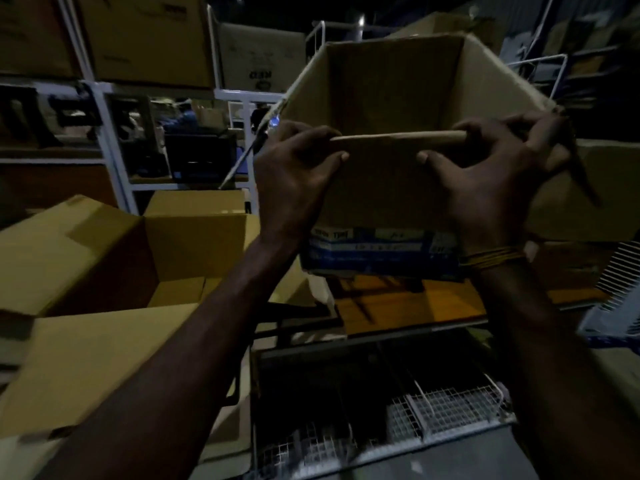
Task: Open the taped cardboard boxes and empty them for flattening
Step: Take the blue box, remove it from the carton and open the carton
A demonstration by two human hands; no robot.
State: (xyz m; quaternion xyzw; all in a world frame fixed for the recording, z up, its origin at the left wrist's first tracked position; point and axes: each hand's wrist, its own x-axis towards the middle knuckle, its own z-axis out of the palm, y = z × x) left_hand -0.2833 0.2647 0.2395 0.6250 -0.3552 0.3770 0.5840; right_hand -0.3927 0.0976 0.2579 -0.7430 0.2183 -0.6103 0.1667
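Note:
An open brown cardboard box [388, 95] is held up in front of me, its inside looking empty. My left hand [294, 174] grips the near wall at its left end, fingers curled over the top edge. My right hand [491, 178] grips the same edge at the right end, thumb on the outer face. A blue and white printed label [377, 249] runs along the bottom of the near wall. A thin strip, maybe loose tape [252, 147], hangs from the box's left corner. A yellow band sits on my right wrist.
Several open and flattened cardboard boxes [114, 258] lie at the left. A wire mesh cart [443, 410] stands below. White metal racks [104, 109] with large boxes [145, 39] fill the back left. An orange surface [398, 306] lies under the held box.

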